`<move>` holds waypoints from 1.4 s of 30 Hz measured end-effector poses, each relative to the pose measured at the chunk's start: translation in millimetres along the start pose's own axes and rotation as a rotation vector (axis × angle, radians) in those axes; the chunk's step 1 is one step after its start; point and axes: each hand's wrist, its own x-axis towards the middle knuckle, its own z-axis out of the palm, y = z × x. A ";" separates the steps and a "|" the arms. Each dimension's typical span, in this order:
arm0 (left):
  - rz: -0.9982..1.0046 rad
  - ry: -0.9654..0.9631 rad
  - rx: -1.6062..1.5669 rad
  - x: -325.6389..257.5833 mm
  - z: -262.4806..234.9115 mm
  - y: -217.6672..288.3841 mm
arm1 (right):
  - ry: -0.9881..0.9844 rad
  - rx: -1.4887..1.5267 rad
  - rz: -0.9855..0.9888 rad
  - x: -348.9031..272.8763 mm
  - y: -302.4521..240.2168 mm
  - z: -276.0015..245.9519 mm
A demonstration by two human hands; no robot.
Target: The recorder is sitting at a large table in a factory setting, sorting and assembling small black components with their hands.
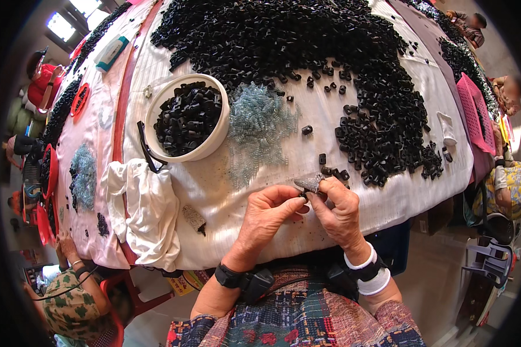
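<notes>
While both hands meet just above the near edge of the surface [220, 240], a small dark piece [304, 196] sits at the tips of the left hand's [266, 211] thumb and forefinger, which pinch it on its left side. The right hand's [337, 211] thumb tip comes up close against it from the other side; whether that thumb presses on it is too small to tell. A grey, speckled, pointed thing [308, 184] lies just above the piece, gripped in the bent right fingers, its narrow end aimed toward the left edge.

The left forearm slants up and inward from the body, back of the hand upward, fingers reaching right, the lower ones curled and partly hidden. The right forearm leans up and leftward, its hand turned on its side, knuckles bent and fingers folded in toward the left fingertips.

A few black pieces [336, 172] lie just beyond the right fingers. From there a large black heap [283, 40] spreads toward the far edge and down the right side. Left of centre, a white tub [211, 146] holds more black pieces, with a clear bluish pile [255, 124] beside it. A crumpled white cloth [142, 205] lies toward the near left corner, a second speckled grey thing [194, 218] just to its right.
</notes>
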 end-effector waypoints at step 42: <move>-0.052 0.117 0.049 2.5 4.7 5.2 | -0.021 -0.345 -0.392 -4.0 4.0 10.6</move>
